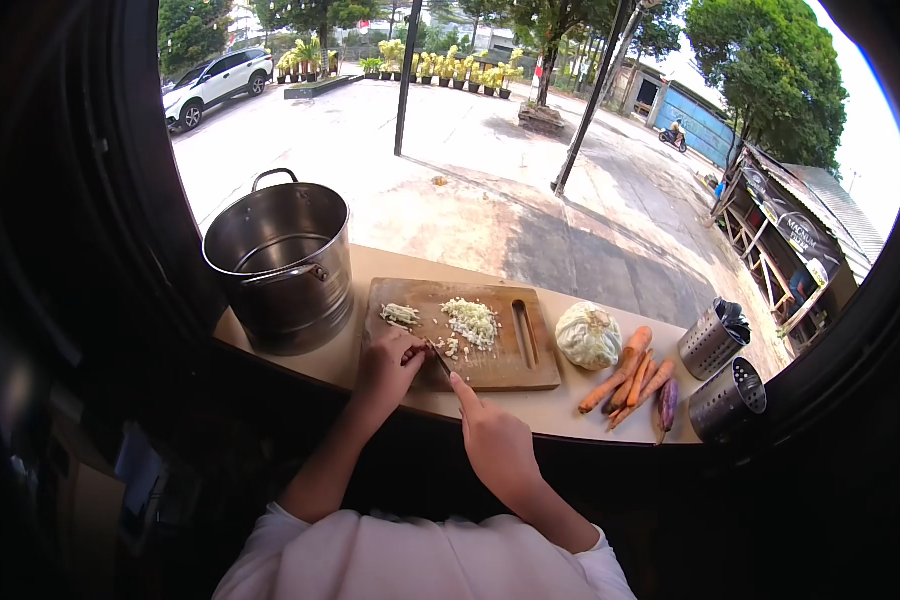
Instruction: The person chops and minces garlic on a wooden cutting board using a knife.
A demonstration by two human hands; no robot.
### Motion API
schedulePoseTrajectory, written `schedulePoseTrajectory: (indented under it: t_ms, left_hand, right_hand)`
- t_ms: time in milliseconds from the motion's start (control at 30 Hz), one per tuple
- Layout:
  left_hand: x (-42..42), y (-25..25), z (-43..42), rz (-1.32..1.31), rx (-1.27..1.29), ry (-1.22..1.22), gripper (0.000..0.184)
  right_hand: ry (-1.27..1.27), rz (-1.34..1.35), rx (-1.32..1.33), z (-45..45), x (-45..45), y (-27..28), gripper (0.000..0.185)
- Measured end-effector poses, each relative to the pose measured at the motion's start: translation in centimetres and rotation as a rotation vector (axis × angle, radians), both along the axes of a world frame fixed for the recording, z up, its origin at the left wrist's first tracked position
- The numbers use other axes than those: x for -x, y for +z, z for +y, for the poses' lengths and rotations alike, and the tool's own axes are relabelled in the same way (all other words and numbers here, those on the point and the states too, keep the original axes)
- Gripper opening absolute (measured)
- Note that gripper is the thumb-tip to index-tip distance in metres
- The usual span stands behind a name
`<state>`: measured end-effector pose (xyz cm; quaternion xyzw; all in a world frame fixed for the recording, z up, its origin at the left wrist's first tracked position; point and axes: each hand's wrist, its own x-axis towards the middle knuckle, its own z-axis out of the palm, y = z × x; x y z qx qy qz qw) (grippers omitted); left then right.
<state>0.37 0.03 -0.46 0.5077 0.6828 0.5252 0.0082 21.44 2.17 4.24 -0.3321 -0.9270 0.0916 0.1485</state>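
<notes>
A wooden cutting board (500,372) lies on the counter below me. My right hand (494,436) grips a knife (437,358), its index finger stretched along the top and its blade over the board's front left part. Close to the blade, my left hand (393,362) is closed at the board's left edge; what its fingers hold is too small to make out. Behind that hand sits a small pile of pale cut strips (400,315). A larger heap of finely chopped pale pieces (472,322) lies mid-board, with loose bits near the knife.
A large steel pot (300,300) stands left of the board. To the right are a cabbage (588,336), several carrots (630,378), purple vegetables (667,408) and two perforated metal holders (715,340). The counter's back edge borders an opening onto a paved yard.
</notes>
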Motion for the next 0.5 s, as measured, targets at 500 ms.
schedulePoseTrajectory:
  t_ms: [500]
  left_hand:
    - [-0.5,0.3,0.1,-0.038,-0.018,0.012,0.013]
  right_hand:
    - [-0.024,0.131,0.317,1.8,-2.8,3.4,0.043]
